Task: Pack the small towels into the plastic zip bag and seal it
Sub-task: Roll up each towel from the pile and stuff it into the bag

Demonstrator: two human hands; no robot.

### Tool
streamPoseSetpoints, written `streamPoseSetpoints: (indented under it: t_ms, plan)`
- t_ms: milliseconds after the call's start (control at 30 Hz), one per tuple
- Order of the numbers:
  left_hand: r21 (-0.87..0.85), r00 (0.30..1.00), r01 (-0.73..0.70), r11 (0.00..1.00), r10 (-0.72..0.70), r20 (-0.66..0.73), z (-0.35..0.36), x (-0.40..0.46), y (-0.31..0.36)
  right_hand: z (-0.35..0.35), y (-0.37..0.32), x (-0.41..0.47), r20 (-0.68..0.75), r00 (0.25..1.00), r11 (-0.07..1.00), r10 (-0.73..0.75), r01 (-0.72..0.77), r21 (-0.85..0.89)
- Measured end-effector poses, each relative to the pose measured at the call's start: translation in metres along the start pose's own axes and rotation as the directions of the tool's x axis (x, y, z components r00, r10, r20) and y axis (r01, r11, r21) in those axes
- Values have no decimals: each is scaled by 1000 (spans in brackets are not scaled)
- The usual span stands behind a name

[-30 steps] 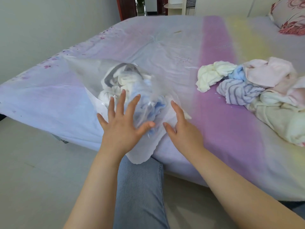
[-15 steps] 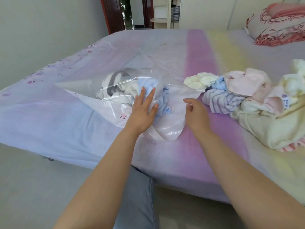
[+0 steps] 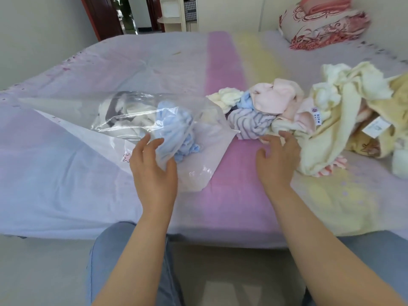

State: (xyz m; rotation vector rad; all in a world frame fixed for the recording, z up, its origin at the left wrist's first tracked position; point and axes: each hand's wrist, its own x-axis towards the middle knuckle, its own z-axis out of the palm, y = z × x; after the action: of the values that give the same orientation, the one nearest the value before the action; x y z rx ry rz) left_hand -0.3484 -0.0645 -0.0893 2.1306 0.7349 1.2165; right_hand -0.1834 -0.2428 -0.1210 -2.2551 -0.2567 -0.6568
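Observation:
A clear plastic zip bag [image 3: 205,164] lies on the bed, its mouth toward me and to the right. Inside it are white and grey towels [image 3: 123,115] and a light blue towel [image 3: 174,131]. My left hand [image 3: 152,168] rests on the bag's near side, fingers and thumb curled around the plastic over the blue towel. My right hand [image 3: 278,160] hovers open just in front of a pile of loose small towels: a grey-striped one [image 3: 254,124], a pink one [image 3: 273,98], a small cream one [image 3: 227,99] and a pale yellow one [image 3: 340,120].
The bed [image 3: 234,202] has a lilac, pink and yellow sheet; its near edge runs just above my knees. A red patterned pillow [image 3: 322,25] sits at the far right. A doorway [image 3: 123,16] shows beyond the bed's far left.
My right hand has moved from the bag's mouth rightward to the towel pile. My left hand stays on the bag. The view has shifted right, showing more of the pile.

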Motion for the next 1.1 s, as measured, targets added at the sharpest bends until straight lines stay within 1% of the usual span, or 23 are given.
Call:
streamPoseSetpoints:
  t_ms: [33, 67, 133, 167, 200, 267, 333, 400, 467, 567, 633, 700, 733, 767, 800, 833, 867, 900, 933, 967, 1000, 1033, 1100]
  plan:
    - [43, 1000, -20, 999, 21, -6, 0, -2, 2, -5, 9, 5, -61, 997, 995, 38, -43, -90]
    - [88, 1000, -27, 996, 27, -2, -1, -4, 5, -10, 19, 10, -63, 993, 982, 104, -112, -151]
    - [152, 1000, -20, 988, 20, 0, -2, -5, 9, -19, 41, 20, 53, 957, 942, 284, -268, -201]
    - [169, 1000, -18, 985, 19, -3, -3, -5, 11, -22, 51, 24, 123, 929, 922, 349, -316, -223]
    - [179, 1000, -24, 984, 25, -5, -4, -4, 12, -26, 60, 28, 179, 908, 910, 380, -332, -247]
    - [185, 999, -41, 982, 45, -18, -6, -3, 14, -32, 70, 33, 229, 903, 910, 363, -291, -294]
    - [205, 999, -10, 979, 20, -45, -9, -2, 15, -37, 65, 36, 246, 924, 917, 291, -196, -349]
    - [228, 997, -24, 973, 40, -68, -10, -2, 18, -40, 53, 32, 207, 961, 917, 184, -92, -389]
    - [237, 996, -51, 970, 66, -53, -10, -1, 22, -41, 40, 22, 144, 987, 919, 75, -12, -395]
    - [270, 998, -60, 961, 62, 1, -12, 1, 22, -41, 30, 10, 83, 997, 948, 2, 24, -318]
    - [309, 995, -100, 946, 91, 42, -14, 2, 21, -41, 29, 7, 114, 993, 952, -16, 50, -301]
    - [321, 988, -155, 934, 139, 72, -16, 3, 22, -39, 29, 8, 178, 984, 957, 4, 48, -285]
    - [322, 984, -179, 929, 163, 78, -17, 3, 23, -39, 27, 13, 172, 985, 971, 14, 28, -238]
    - [329, 981, -195, 924, 177, 86, -17, 4, 23, -40, 24, 20, 117, 993, 988, 14, 4, -153]
    - [336, 980, -198, 921, 177, 93, -17, 4, 23, -42, 21, 32, 31, 999, 999, 9, -7, -47]
    - [344, 981, -188, 920, 162, 103, -15, 5, 22, -44, 17, 47, -49, 999, 999, 1, 1, 45]
    - [357, 984, -171, 919, 138, 114, -14, 6, 23, -45, 13, 63, -87, 996, 995, 0, 9, 100]
    - [370, 985, -155, 916, 117, 123, -12, 7, 24, -46, 12, 82, -72, 997, 992, 20, -10, 128]
    - [378, 986, -148, 914, 105, 133, -10, 8, 26, -46, 11, 99, -8, 997, 988, 77, -75, 138]
    - [382, 984, -150, 912, 103, 142, -9, 8, 28, -45, 10, 114, 84, 986, 980, 147, -157, 121]
    - [381, 982, -160, 911, 108, 154, -8, 9, 29, -43, 11, 124, 168, 966, 976, 195, -208, 60]
    - [378, 980, -170, 910, 115, 166, -7, 9, 31, -42, 12, 130, 222, 952, 977, 212, -208, -41]
    - [378, 976, -178, 908, 116, 183, -7, 11, 32, -41, 12, 130, 225, 961, 969, 158, -107, -224]
